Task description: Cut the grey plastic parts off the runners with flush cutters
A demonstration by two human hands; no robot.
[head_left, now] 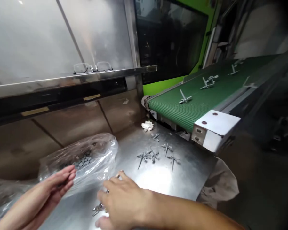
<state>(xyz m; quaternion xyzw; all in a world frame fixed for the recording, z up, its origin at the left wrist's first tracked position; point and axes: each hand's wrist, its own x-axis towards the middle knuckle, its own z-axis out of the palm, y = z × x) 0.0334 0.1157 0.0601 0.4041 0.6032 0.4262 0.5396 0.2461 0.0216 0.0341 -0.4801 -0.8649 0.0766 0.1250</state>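
My left hand point(60, 182) is at the front edge of a clear plastic bag point(105, 147). Its fingers are curled together, and whatever they hold, if anything, is hidden. Small grey pieces point(84, 160) lie in a heap inside the bag. Low over the metal table, my right hand point(122, 198) is closed around small metal nippers point(98, 209), whose jaws point left; the palm covers the rest. Beyond the right hand, several grey moulded plastic sprues point(144, 156) with thin stems lie scattered on the tabletop.
A green conveyor belt point(170, 107) carries more grey sprues point(184, 97) at the right, with a white end bracket point(216, 124). Eyeglasses point(93, 67) rest on a metal ledge. A crumpled white wad point(147, 125) sits at the table's back. Another plastic bag point(4, 195) is far left.
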